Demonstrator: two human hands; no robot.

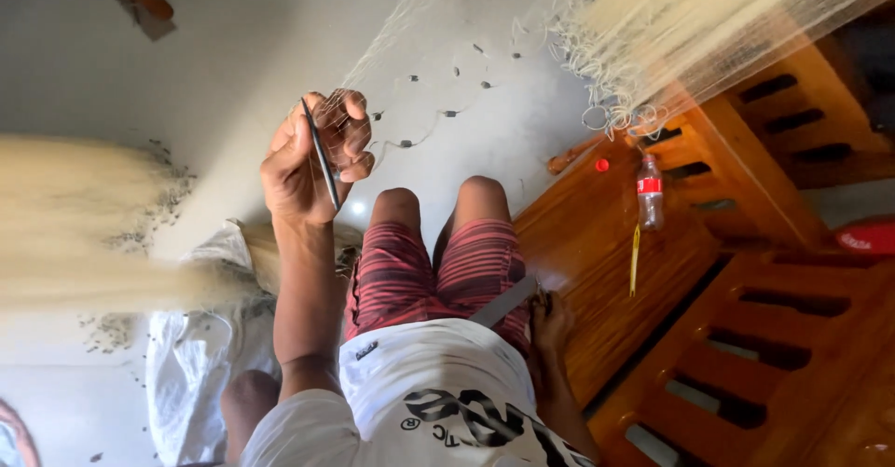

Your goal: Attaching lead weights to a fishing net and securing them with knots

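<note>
While fine pale netting [340,127] bunched in its fingers, the left hand [312,159] gripped a slim dark needle [322,155].
The needle ran near-upright, tip raised over striped shorts [438,267]; the right hand [550,318] closed on a flat grey strip [503,302].

One plastic bottle [650,190], one netting needle [322,155], two hands.

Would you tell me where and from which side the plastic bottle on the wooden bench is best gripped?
Probably grip the bottle around its red label, coming from the bare bench side near the right hand: it is round there, while net loops crowd its far end.
</note>
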